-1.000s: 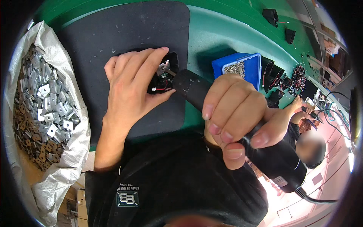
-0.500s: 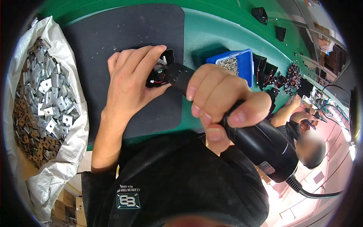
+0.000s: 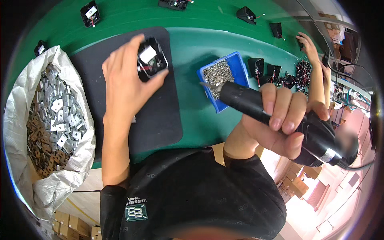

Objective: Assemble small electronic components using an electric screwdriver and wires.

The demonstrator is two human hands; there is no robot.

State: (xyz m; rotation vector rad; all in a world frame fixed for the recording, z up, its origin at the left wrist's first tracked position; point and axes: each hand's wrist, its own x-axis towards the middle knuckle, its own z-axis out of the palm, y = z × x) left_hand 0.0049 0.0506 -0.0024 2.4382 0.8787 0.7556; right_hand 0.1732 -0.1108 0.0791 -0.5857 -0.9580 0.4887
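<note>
The left hand (image 3: 126, 74) has fingers and thumb clasped around a black, open-topped plastic housing (image 3: 158, 66), up by the mat's far right corner; a white rectangular block (image 3: 148, 53) and a red wire (image 3: 144, 69) show inside. Resting or lifted? Can't tell. Across to the right hand (image 3: 280, 120), wrapped round a black cylindrical power screwdriver (image 3: 246, 99), its thin metal bit (image 3: 212, 86) crossing the blue plastic bin's (image 3: 240, 72) left edge in view. A screw on that bit? Too blurred to call! Danger here: a careless dip of the tool could knock the bin and spill its shiny, loose screws (image 3: 218, 72); a slipping left grip could drop the housing or snag its wire. Further out, a smooth dark-grey mat (image 3: 160, 116) on a glossy green table (image 3: 196, 128), a crinkled white sack (image 3: 82, 160) at the table's left edge, heaped with flat, holed metal plates (image 3: 60, 116); angular black housings (image 3: 256, 66) sit beyond the bin's right edge.
</note>
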